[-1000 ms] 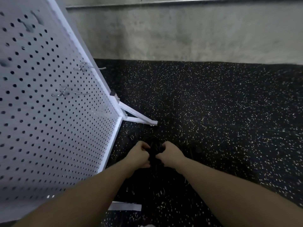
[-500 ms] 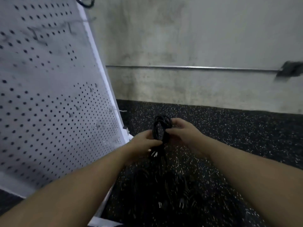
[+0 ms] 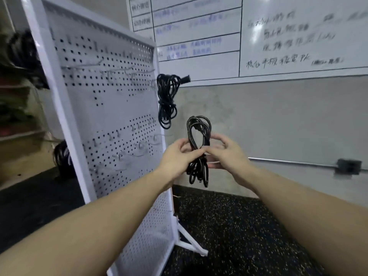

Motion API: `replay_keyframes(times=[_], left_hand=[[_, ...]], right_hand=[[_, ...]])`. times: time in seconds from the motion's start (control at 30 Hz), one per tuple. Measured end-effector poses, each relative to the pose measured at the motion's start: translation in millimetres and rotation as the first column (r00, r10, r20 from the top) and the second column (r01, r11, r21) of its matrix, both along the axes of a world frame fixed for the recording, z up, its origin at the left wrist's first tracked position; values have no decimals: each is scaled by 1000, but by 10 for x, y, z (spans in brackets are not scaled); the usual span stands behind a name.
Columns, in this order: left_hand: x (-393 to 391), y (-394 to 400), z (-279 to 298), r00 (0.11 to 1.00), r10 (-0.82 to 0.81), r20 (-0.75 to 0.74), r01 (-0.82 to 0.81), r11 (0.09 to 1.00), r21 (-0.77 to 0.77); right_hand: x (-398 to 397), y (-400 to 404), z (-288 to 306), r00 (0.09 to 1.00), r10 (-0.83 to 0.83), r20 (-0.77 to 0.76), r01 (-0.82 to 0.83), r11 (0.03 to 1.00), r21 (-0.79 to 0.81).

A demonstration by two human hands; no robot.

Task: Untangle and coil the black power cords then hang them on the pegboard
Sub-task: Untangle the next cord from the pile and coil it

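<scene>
A coiled black power cord point(image 3: 198, 132) is held upright in front of me, loops above and below the grip. My left hand point(image 3: 177, 158) grips its middle from the left. My right hand point(image 3: 227, 154) pinches the same middle from the right. The white pegboard point(image 3: 111, 120) stands on the left, with metal hooks on its face. A second coiled black cord point(image 3: 166, 100) hangs from a hook at the pegboard's right edge, up and left of the held coil.
The pegboard's white foot point(image 3: 191, 244) sticks out over the black speckled floor point(image 3: 235, 232). A grey wall with a whiteboard point(image 3: 278, 36) is behind. A metal conduit and black outlet box point(image 3: 348, 166) run along the wall. Dark cords point(image 3: 61, 156) show behind the pegboard, left.
Both hands rose from the floor with the coiled cord to chest height beside the pegboard. The view tilted up, bringing the hanging cord and whiteboard into sight.
</scene>
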State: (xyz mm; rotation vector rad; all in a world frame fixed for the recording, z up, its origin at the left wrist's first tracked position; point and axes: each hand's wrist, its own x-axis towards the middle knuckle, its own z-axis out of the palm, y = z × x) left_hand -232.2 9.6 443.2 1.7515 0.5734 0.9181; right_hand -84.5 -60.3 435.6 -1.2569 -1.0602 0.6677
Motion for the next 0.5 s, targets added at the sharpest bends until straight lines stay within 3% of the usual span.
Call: replay_keyframes(times=[0.23,0.33,0.5], left_hand=[[-364,-99,646,983,104,154,-138,963,231],[-415,-34,842,958,146,247,-211,942,262],[-345,252,1103,941,194,278,-262,937,231]], right_hand=[[-406,179,860,997,14,71,-29,978,208],[-499,314,1093,996,24,89,-47,961,274],[-499,626,1368,995,-14,99,-15,957,289]])
